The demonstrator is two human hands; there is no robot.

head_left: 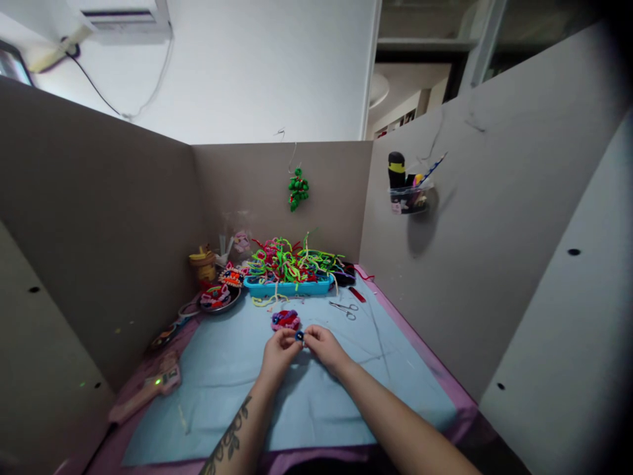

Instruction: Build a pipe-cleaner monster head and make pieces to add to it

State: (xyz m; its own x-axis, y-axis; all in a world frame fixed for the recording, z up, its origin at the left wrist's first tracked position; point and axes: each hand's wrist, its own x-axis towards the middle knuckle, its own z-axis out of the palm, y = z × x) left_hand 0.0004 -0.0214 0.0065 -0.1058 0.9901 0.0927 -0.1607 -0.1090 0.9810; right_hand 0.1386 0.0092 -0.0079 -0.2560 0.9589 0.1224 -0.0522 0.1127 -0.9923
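Between the fingertips of both hands is a small dark blue coil [299,336], seemingly of fuzzy pipe cleaner, with a hole in its middle. My left hand [279,349] pinches its left side; my right hand [324,346] closes on its right side. Just beyond the fingers, a red, pink and purple fuzzy twisted piece [285,320] lies on the light blue cloth [395,389]. Farther right on the cloth are scissors [345,309] with their blades pointing left. The finer details of the coil are too small to make out.
A blue tray [291,288] heaped with pipe cleaners stands at the back. Left of it, a metal bowl [221,305] holds colourful fuzzy pieces. A pink glue gun [148,392] with a lit green light lies at left. A red object [357,294] lies beyond the scissors. Panels enclose three sides.
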